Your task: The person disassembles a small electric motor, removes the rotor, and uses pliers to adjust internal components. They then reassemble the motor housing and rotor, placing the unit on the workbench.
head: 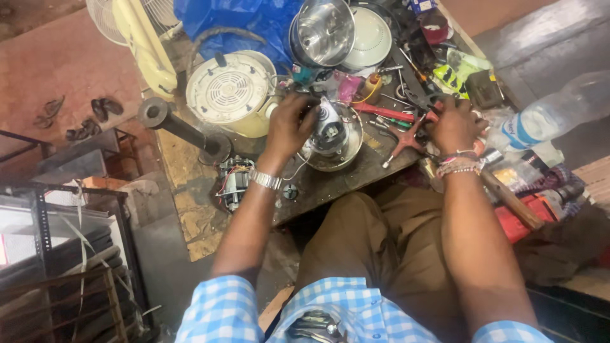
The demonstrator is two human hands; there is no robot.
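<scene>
You sit at a dark, worn workbench (330, 181) crowded with tools and parts, set on a reddish floor (51, 63) where a few sandals (105, 108) lie well off to the left of the bench. Take the round metal dish (346, 152) at the bench's middle as your landmark. One white-and-black motor part (329, 130) sits upright inside it, and your left hand (289, 127) curls its fingers around that part's left side, gripping it. Your right hand (452, 124) rests to the right of the dish among the tools, fingers bent down onto them; you cannot tell whether it grips anything. Between the dish and that hand lie one red cross-shaped wrench (406, 141) and one red-handled screwdriver (381, 112). Left of the dish stands one cream appliance base (232, 92) with a vented top. Beyond the dish, two round metal bowls (324, 28) sit side by side. One bare motor (234, 181) lies below-left of the dish, and one clear plastic bottle (553, 111) far right of it
</scene>
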